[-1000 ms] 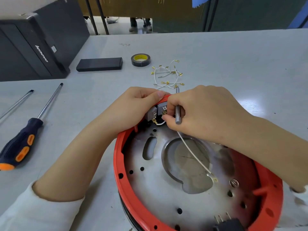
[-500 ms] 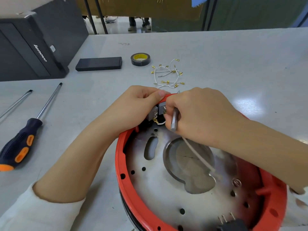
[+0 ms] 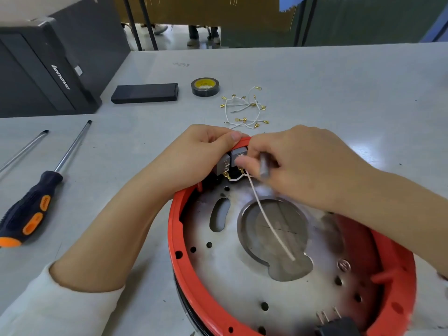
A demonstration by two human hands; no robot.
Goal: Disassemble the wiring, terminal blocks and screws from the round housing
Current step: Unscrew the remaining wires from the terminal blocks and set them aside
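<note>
While the grey tabletop [image 3: 339, 81] carries everything, the black computer case [image 3: 48, 66] stands at its far left corner. Round housing [image 3: 184, 275], red rim with metal plate inside, sits near me at centre-right. My left hand [image 3: 194, 154] grips the rim's far edge, thumb on top of the red plastic, fingers curled behind. My right hand [image 3: 298, 166] is clenched around a short grey tool [image 3: 264, 166], its tip blurred; thumb presses at the grey terminal blocks [image 3: 230, 158] just inside the rim. One white wire [image 3: 269, 221] runs from under that hand across the plate's round opening, free end loose. Left of me: orange-and-black screwdriver [image 3: 31, 209], a second bare shaft [image 3: 24, 149] beside it. Further back: flat black box [image 3: 145, 93], tape roll [image 3: 204, 86], and a pile of loose wires [image 3: 244, 110] with brass terminals, lying apart from the housing.
</note>
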